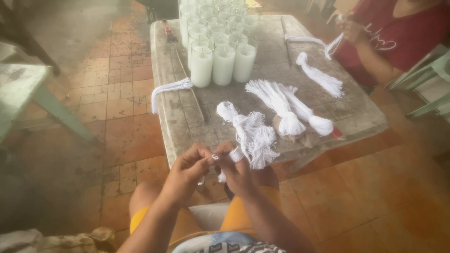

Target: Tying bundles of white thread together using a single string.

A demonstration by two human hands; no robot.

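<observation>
Lap: orange shorts (pixel 236 216) and a patterned shirt hem fill the bottom edge; the person sits on a pale seat just short of the table.
Left hand (pixel 186 174): raised over the knees, thumb and forefinger pinched on a small white wick piece (pixel 214 158) with a tiny dark spot at its end.
Right hand (pixel 239 172): meets the left at the same piece, fingertips closed on it; white string is wound round one finger (pixel 236 154).
Thing in hand: short, thin, white, held between both hands just in front of the table's near edge; finer detail is too blurred to tell.
Nearest bundle (pixel 251 132): white wick strings tied near the top, frayed ends spread toward the hands, lying on the table just beyond them.
Table (pixel 187 122): worn, grey, stained top.
Middle bundles (pixel 288 107): two more tied white bundles side by side, right of the nearest one.
Loose hank (pixel 169 89): white strands draped over the table's left edge, beside a thin stick (pixel 190 84).
Glass candles (pixel 220 42): tall clear glasses filled with white wax, packed in rows at the far left of the table.
Far bundle (pixel 318 75): another white tassel near the far right corner.
Other person (pixel 393 37): dark red shirt, seated across the table, hands holding white strands.
Floor (pixel 126 117): reddish tiles.
</observation>
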